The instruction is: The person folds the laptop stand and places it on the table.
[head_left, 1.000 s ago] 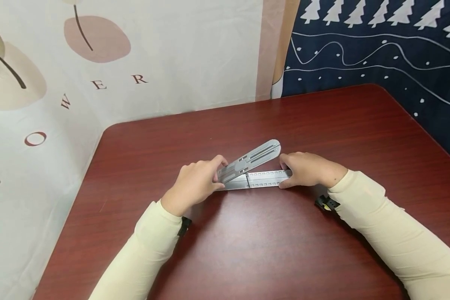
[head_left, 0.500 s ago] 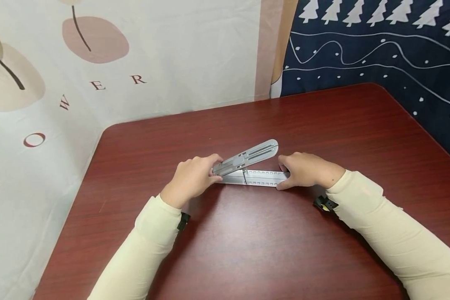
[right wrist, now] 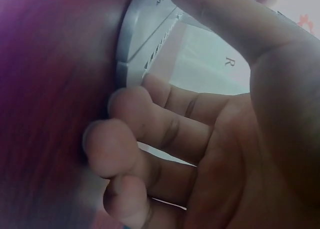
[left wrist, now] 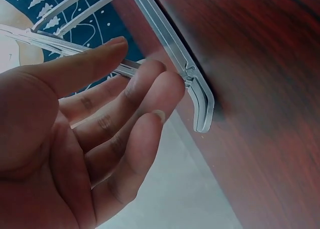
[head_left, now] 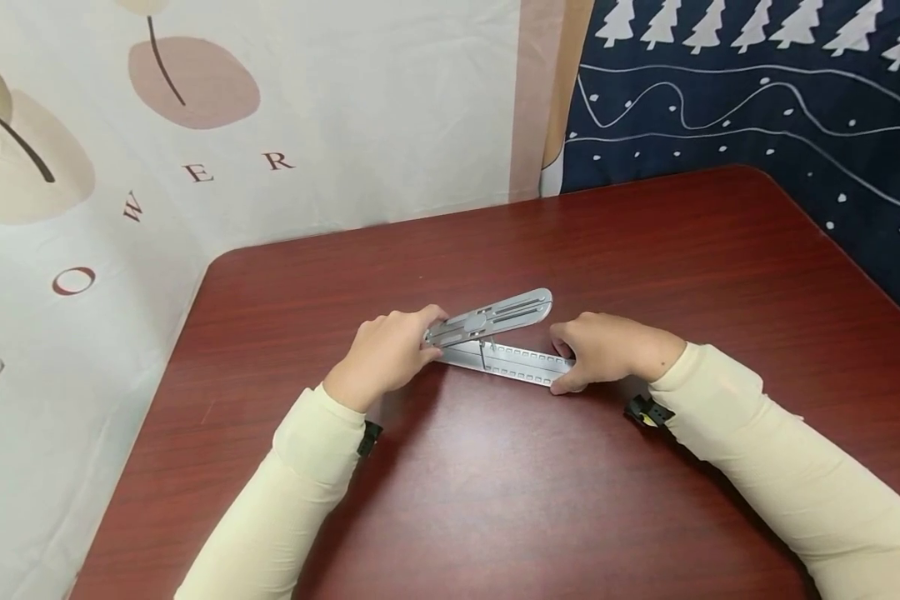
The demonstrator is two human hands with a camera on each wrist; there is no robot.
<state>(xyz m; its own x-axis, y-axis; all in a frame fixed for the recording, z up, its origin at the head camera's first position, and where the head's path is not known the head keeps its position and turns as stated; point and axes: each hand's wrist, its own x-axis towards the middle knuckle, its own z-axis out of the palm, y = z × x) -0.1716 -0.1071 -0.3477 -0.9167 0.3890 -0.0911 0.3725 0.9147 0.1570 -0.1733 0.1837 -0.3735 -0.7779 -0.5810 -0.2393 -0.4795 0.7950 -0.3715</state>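
A silver folding stand lies on the table, its two metal plates spread into a narrow V. The upper plate (head_left: 495, 317) has a rounded end and long grooves; the base plate (head_left: 525, 364) carries two rows of slots. Between them stands a thin wire support (head_left: 483, 356). My left hand (head_left: 386, 357) pinches the upper plate near its left end. At the right, my right hand (head_left: 611, 348) grips the base plate's end between thumb and fingers. In the left wrist view the base plate (left wrist: 167, 39) ends in a bent lip (left wrist: 202, 109), below the left fingers.
The reddish-brown table (head_left: 457, 492) extends around the stand on all sides. A pale printed cloth (head_left: 375, 108) hangs behind its back and left edges. Beyond the right side hangs a dark blue cloth (head_left: 720, 100) with white trees.
The base plate's right end has swung toward me with my right hand. The upper plate has shifted slightly left and its rounded end sits a little lower. My left hand has moved slightly left.
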